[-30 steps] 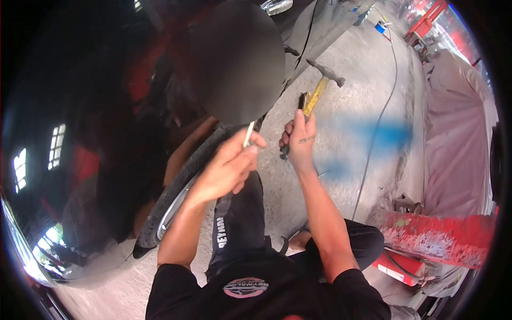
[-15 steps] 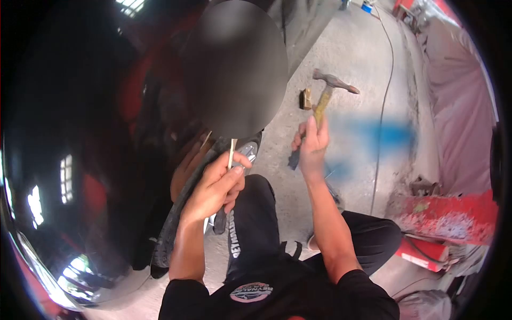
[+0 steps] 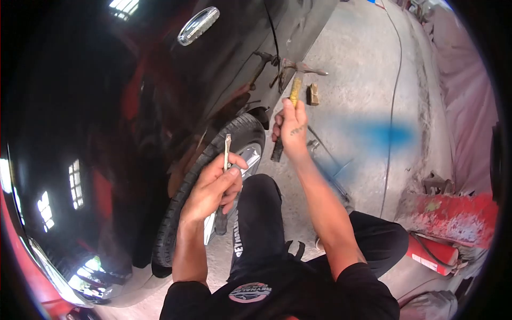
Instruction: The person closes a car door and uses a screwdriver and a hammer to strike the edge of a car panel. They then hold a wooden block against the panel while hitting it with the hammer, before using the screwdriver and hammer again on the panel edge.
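Note:
My right hand (image 3: 292,128) is wrapped round the handle of a hammer (image 3: 296,85), its metal head up and its black butt end below the fist. The handle is yellow near the head. The hammer's head stands close to the glossy black car panel (image 3: 176,74), which mirrors it. In front of the tyre (image 3: 178,224), my left hand (image 3: 216,184) grips a slim, pale metal tool (image 3: 227,145) with a flattened tip pointing up. A dark end shows below that fist; the part between is hidden in the fingers.
On the concrete floor (image 3: 352,69) lie a small wooden block (image 3: 313,94) and a long thin metal tool (image 3: 328,176). A cable (image 3: 397,69) runs along the right, past a blue paint stain. A chrome fitting (image 3: 199,25) sits on the panel. A fire extinguisher (image 3: 432,253) lies at right.
My right hand has moved the hammer left and slightly up, towards the car panel. My left hand has stayed nearly still with its tool. The view has shifted slightly.

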Motion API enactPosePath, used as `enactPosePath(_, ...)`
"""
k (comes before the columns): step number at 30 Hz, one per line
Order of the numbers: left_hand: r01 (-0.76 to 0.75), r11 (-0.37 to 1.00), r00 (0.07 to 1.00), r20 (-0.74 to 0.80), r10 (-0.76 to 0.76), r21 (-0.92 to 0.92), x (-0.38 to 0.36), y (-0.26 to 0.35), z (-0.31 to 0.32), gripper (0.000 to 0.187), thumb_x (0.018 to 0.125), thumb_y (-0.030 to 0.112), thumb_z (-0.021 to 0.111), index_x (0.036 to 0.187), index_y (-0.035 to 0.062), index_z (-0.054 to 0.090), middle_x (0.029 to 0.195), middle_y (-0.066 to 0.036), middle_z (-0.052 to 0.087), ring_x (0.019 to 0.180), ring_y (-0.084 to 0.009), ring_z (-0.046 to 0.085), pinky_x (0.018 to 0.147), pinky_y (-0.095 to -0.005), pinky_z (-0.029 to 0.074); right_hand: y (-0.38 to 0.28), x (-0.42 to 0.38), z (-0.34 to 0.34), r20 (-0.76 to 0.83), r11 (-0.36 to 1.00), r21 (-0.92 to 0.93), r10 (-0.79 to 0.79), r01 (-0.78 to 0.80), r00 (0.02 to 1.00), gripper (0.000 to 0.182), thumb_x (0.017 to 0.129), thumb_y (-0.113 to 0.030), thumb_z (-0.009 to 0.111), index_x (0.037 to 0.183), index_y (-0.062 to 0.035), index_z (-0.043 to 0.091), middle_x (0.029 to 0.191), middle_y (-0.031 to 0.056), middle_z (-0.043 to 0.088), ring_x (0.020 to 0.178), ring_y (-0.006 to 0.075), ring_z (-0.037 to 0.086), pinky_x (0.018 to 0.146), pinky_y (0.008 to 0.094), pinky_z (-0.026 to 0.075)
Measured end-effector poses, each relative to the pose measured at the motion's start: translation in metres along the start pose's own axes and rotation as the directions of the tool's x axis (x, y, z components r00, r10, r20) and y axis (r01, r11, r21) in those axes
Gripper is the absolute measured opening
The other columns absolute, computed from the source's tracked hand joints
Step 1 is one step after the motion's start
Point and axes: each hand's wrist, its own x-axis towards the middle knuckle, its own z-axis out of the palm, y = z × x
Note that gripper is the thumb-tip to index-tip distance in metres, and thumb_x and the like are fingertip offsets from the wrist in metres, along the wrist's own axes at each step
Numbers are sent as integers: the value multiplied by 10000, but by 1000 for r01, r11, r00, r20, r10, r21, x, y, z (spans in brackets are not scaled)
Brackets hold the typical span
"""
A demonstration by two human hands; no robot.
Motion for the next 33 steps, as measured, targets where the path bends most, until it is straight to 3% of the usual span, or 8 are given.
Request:
enactPosePath(6, 18, 1000, 1000, 5, -18, 0, 1, -1, -2, 191, 1119, 185, 472, 1247, 63, 543, 704, 32, 413, 526, -45, 365, 432, -236, 379, 1, -2, 25, -169, 965, 44, -249, 260, 954, 257, 1137, -358, 445, 1085, -108, 408, 726, 48, 483, 476, 143, 482, 394, 333, 449)
enactPosePath(7, 14, 1000, 1000, 5, -14, -6, 2, 0, -2, 191, 1119, 185, 472, 1247, 63, 543, 704, 32, 413, 526, -45, 365, 432, -236, 379, -6, -8, 31, -11, 1000, -6, -17, 17, 1000, 263, 1131, -362, 463, 1077, -111, 403, 729, 43, 481, 482, 146, 481, 401, 332, 447)
enactPosePath(12, -6, 1000, 1000, -9, 6, -6, 1, 0, 0, 197, 1110, 189, 477, 1216, 41, 551, 688, 28, 405, 494, -47, 336, 412, -236, 370, -28, -6, 0, 86, 989, -103, -97, 106, 992, 269, 1120, -369, 486, 1073, -119, 398, 743, 45, 482, 509, 159, 492, 430, 337, 464)
enactPosePath(15, 19, 1000, 1000, 21, -18, -15, 1, 1, -3, 179, 1128, 177, 447, 1230, 64, 540, 705, 34, 400, 527, -43, 355, 437, -231, 372, -31, -13, 19, -225, 939, 172, -256, 297, 940, 266, 1133, -355, 455, 1069, -108, 378, 748, 53, 484, 513, 171, 520, 423, 351, 469)
enactPosePath(23, 4, 1000, 999, 39, -4, -5, 0, 1, -1, 179, 1130, 177, 440, 1231, 63, 535, 705, 35, 397, 520, -46, 349, 439, -233, 372, -31, -13, -4, 32, 993, -96, -71, 73, 997, 253, 1115, -350, 487, 1038, -120, 412, 714, 40, 472, 494, 157, 482, 420, 353, 458)
enactPosePath(28, 20, 1000, 999, 33, -20, -3, 1, 1, -3, 180, 1129, 177, 442, 1233, 64, 536, 702, 36, 401, 518, -46, 351, 438, -233, 373, -10, -5, 24, -176, 924, 43, -366, 379, 914, 271, 1123, -351, 463, 1048, -93, 430, 717, 47, 481, 493, 160, 502, 419, 352, 479)
enactPosePath(29, 30, 999, 999, 22, -30, -12, 0, 1, -2, 179, 1126, 173, 444, 1235, 65, 537, 701, 36, 402, 518, -46, 350, 437, -234, 374, 3, 1, 16, 65, 950, -129, -277, 283, 959, 280, 1129, -364, 451, 1061, -93, 432, 715, 54, 484, 493, 170, 523, 417, 356, 495)
enactPosePath(33, 31, 999, 999, 8, -31, -13, 0, 3, 2, 183, 1115, 168, 458, 1241, 62, 539, 700, 33, 404, 514, -47, 345, 431, -237, 375, -25, -1, 3, 36, 996, -20, -86, 87, 996, 280, 1137, -362, 435, 1069, -91, 413, 719, 62, 489, 479, 185, 531, 408, 345, 498)
